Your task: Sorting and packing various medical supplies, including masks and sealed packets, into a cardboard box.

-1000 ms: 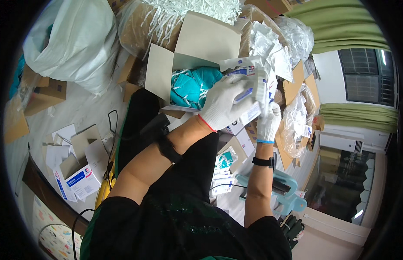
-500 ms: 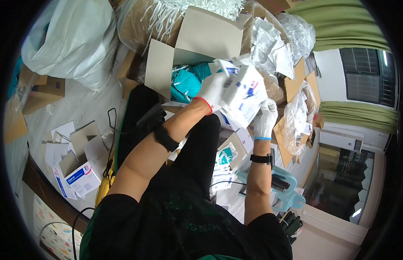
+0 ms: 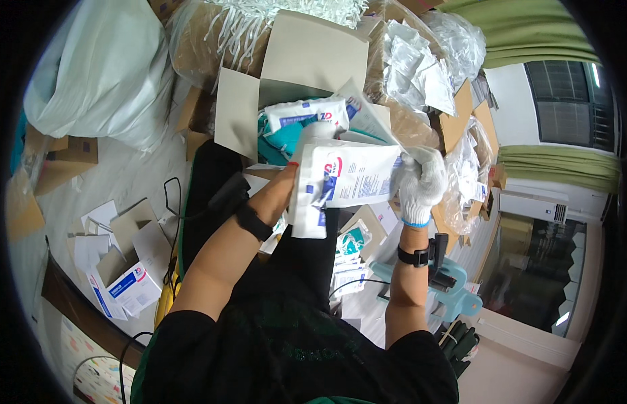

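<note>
While in hands [image 3: 423,178], blue-lettered packets [image 3: 366,174]

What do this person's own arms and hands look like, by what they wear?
The left hand and right hand wear white knitted gloves; the left cuff has a red edge, the right cuff a blue one. Black straps with dark devices circle both forearms; sleeves are short, black.
</note>
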{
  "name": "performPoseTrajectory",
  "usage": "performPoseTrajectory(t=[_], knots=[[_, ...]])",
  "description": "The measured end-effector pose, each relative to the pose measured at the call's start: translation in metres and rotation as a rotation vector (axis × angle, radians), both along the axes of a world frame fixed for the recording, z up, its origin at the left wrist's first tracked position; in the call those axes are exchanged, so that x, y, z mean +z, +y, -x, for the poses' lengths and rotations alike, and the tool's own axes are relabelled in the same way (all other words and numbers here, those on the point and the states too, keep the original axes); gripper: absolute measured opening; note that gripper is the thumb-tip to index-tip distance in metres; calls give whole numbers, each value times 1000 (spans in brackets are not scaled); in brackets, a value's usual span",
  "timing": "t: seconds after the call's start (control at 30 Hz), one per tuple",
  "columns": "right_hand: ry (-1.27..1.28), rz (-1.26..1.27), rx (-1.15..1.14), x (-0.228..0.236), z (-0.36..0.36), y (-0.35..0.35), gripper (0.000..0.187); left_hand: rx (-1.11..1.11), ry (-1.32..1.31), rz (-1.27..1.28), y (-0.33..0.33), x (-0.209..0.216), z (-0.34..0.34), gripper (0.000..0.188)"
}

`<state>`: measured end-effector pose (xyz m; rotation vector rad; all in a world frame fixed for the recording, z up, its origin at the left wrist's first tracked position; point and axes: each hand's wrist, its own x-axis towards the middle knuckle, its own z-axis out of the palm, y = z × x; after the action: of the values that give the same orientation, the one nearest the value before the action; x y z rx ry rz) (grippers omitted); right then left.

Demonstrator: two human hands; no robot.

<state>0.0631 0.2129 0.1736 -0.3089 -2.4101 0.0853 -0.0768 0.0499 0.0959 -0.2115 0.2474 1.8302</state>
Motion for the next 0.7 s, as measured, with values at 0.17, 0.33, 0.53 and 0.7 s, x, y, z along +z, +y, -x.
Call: performPoseTrajectory(t=[0.17, 0.33, 0.53, 0.7], knots=[[-79, -88, 144, 30, 1, -19, 31, -65, 33, -44, -51, -13, -10, 32], [-96, -89, 152, 26, 0, -19, 30, -83, 626, 50, 16, -16, 7, 24], [-151, -222, 165, 29, -11, -23, 36, 91, 757, 73, 12, -52, 20, 18], [-136, -318, 121, 38, -27, -17, 40, 416, 1162, 277, 6, -61, 58, 32]])
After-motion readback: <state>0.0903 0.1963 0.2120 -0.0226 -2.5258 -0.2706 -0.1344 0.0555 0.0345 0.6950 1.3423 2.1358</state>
